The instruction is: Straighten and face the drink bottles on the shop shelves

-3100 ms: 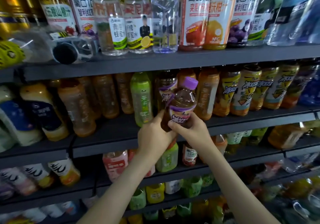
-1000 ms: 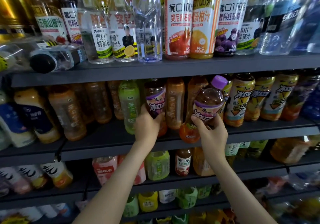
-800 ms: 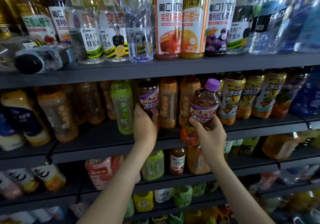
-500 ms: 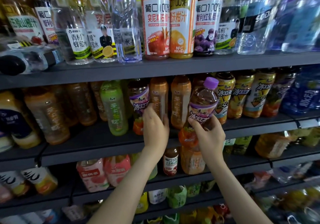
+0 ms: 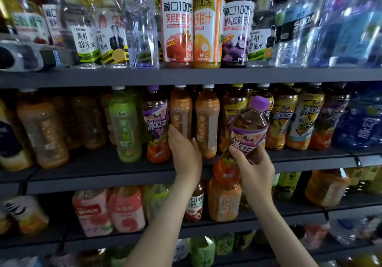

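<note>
My right hand (image 5: 253, 168) grips a purple-capped iced tea bottle (image 5: 249, 129) by its lower half. It holds the bottle tilted, in front of the middle shelf (image 5: 103, 175), with the label facing me. A second purple-labelled iced tea bottle (image 5: 156, 122) stands upright on that shelf. Just to its right, my left hand (image 5: 185, 155) wraps round the lower part of an orange tea bottle (image 5: 180, 109), thumb on one side and fingers on the other. Another orange tea bottle (image 5: 207, 119) stands next to it.
A green tea bottle (image 5: 124, 126) and brown bottles stand to the left, yellow-labelled iced tea bottles (image 5: 284, 117) to the right. Tall juice bottles (image 5: 176, 28) line the top shelf, where one dark bottle (image 5: 24, 56) lies on its side. Lower shelves hold pink and orange bottles.
My left hand left the purple-labelled bottle on the shelf and moved right onto the orange tea bottle. My right hand still holds the purple-capped bottle at about the same spot.
</note>
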Motion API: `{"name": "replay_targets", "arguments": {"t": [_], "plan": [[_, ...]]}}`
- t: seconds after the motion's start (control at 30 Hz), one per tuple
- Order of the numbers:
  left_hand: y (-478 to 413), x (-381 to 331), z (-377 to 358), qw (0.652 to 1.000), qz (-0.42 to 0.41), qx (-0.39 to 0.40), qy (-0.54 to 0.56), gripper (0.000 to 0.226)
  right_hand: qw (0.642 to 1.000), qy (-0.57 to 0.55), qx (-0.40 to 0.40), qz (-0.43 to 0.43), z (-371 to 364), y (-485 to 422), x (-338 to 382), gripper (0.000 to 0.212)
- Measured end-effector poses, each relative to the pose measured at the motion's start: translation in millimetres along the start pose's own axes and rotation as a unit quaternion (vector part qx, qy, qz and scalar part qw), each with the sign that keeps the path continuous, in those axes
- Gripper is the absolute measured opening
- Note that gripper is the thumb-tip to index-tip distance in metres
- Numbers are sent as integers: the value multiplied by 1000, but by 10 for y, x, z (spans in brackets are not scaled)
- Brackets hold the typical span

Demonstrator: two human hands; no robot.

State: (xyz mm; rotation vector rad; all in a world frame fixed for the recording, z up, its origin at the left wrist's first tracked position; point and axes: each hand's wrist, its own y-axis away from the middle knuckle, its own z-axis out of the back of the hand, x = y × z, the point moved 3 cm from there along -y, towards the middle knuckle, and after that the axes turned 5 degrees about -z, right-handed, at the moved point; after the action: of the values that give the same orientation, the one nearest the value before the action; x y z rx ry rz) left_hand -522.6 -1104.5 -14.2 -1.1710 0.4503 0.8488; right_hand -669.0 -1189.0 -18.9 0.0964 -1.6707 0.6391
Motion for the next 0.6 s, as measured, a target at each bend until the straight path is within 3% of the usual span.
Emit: {"name": "replay_targets", "arguments": {"t": [0.23,0.5,0.6], "plan": [[-107,-10,-101,997,41,-14,-71,79,999,2,27,16,-20,-64,14,33],[-99,8,-62,998,60,0,-28,74,999,-15,32,26,7,-72,16,33],[-15,44,24,997,66,4,50,71,999,-11,30,28,4,-82,32,33]]}}
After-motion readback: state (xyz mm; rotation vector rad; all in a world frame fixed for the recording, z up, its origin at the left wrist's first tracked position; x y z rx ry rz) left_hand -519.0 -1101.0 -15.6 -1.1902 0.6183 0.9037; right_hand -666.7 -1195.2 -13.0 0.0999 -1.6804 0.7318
